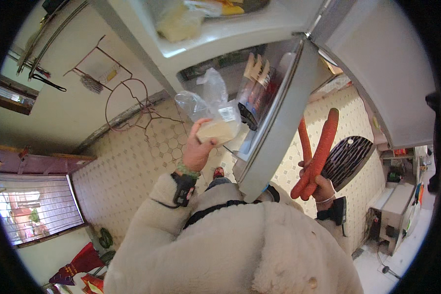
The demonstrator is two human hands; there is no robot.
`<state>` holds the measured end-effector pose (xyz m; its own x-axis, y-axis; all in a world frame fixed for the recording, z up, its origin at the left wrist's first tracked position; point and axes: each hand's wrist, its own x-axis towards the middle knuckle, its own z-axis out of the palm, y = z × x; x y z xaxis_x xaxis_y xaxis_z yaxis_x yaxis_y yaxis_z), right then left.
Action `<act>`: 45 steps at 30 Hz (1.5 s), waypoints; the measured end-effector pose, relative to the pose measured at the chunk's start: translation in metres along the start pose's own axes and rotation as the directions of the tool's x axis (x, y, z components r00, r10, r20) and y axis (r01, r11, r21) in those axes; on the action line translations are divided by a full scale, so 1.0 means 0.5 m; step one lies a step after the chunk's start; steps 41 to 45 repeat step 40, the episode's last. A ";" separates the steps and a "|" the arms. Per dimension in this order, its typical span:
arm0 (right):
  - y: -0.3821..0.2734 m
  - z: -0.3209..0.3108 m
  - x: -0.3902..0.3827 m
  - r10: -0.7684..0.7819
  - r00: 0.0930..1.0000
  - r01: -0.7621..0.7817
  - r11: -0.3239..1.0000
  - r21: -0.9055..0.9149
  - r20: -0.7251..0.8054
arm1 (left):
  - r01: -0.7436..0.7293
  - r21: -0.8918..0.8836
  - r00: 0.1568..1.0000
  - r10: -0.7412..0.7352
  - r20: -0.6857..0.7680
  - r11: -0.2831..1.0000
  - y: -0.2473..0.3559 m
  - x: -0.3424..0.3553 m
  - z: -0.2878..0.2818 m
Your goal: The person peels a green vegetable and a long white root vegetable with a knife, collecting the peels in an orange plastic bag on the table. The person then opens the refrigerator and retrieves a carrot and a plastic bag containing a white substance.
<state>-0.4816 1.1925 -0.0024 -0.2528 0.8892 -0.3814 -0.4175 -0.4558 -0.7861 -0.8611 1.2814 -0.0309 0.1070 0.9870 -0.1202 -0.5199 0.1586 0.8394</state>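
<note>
A clear plastic bag (219,128) with pale beige contents and a white label is gripped in my left hand (197,153). Its loose top flares upward in front of the open refrigerator. My right hand (318,183), on the other side of the open refrigerator door (274,132), has its fingers closed around carrots (324,144); at least two long orange ones show. Right beside that hand is a dark, streaked oval board (350,160) with a small hole at one end. Whether the hand also holds this board, I cannot tell.
Several packets (255,81) stand at the inner side of the door. Above, a refrigerator compartment (220,41) holds bagged food. A thin metal rack (127,98) stands by the wall at left. A barred window (36,208) is at far left, a white counter (394,203) at right.
</note>
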 end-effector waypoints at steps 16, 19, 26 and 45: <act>0.040 -0.063 -0.013 0.007 0.990 0.001 0.998 0.059 -0.140 | -0.495 0.865 0.860 0.095 0.501 -0.085 -0.114 0.133 0.038; 0.040 -0.053 -0.019 0.002 0.982 0.010 0.998 0.063 -0.191 | -0.654 0.745 0.737 0.110 0.666 -0.129 -0.104 0.149 0.046; 0.050 -0.035 -0.027 0.003 0.969 0.026 0.993 0.113 -0.248 | -0.364 0.884 0.919 -0.043 0.393 0.294 -0.065 0.148 0.044; 0.050 -0.015 0.040 -0.172 0.984 0.176 0.976 0.128 -0.042 | -0.218 0.169 0.958 0.178 0.223 0.961 0.247 0.029 0.011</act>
